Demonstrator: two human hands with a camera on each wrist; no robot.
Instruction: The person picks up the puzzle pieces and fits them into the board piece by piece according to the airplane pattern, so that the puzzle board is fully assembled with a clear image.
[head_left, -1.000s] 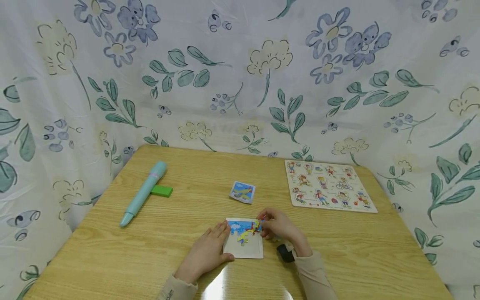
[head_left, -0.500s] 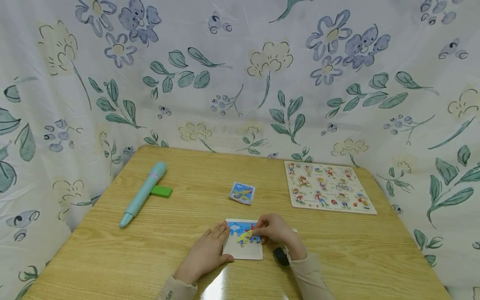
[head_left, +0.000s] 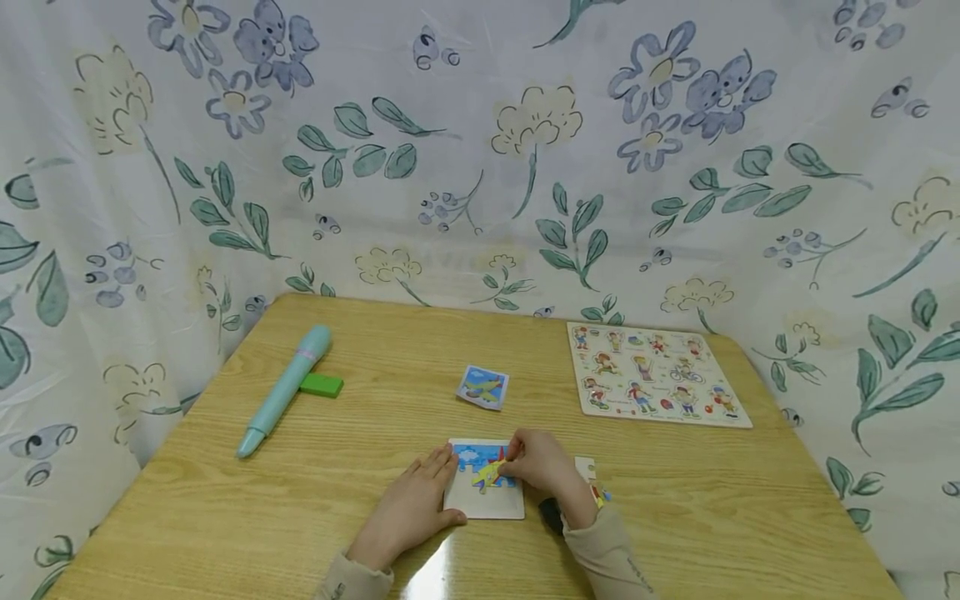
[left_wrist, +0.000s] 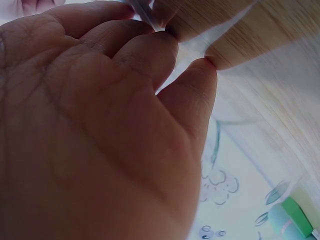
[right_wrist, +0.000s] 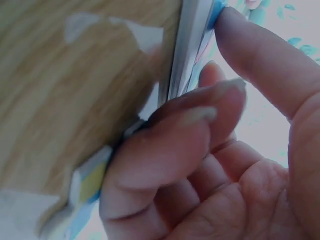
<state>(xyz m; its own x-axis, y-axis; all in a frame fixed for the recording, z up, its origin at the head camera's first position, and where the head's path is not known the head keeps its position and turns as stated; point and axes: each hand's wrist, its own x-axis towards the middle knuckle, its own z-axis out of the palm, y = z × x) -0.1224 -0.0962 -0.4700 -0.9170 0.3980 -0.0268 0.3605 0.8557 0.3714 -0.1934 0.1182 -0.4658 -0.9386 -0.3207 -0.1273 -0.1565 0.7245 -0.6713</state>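
Note:
A small jigsaw board (head_left: pixel 486 505) lies before me, its upper part filled with blue-sky pieces and a yellow-and-red plane (head_left: pixel 489 475). My left hand (head_left: pixel 408 504) rests flat along the board's left edge, fingers extended and thumb at the lower corner. Over the upper right of the picture, my right hand (head_left: pixel 551 467) holds a puzzle piece at the board with thumb and index finger; the hand mostly hides that piece. In the right wrist view the thumb (right_wrist: pixel 250 57) touches a blue edge while the other fingers curl beside the board. Loose puzzle pieces (head_left: pixel 586 468) lie beside the right wrist.
A picture card of a plane (head_left: pixel 483 388) lies beyond the board. A large peg puzzle (head_left: pixel 660 375) sits at the back right. At the left are a light-blue pen-shaped object (head_left: pixel 285 392) and a green block (head_left: pixel 322 385). A floral curtain (head_left: pixel 480 167) hangs behind the table.
My right hand has brought the puzzle piece leftward from the board's right edge onto its upper right. Loose pieces by the right wrist have come into view. My left hand stays put.

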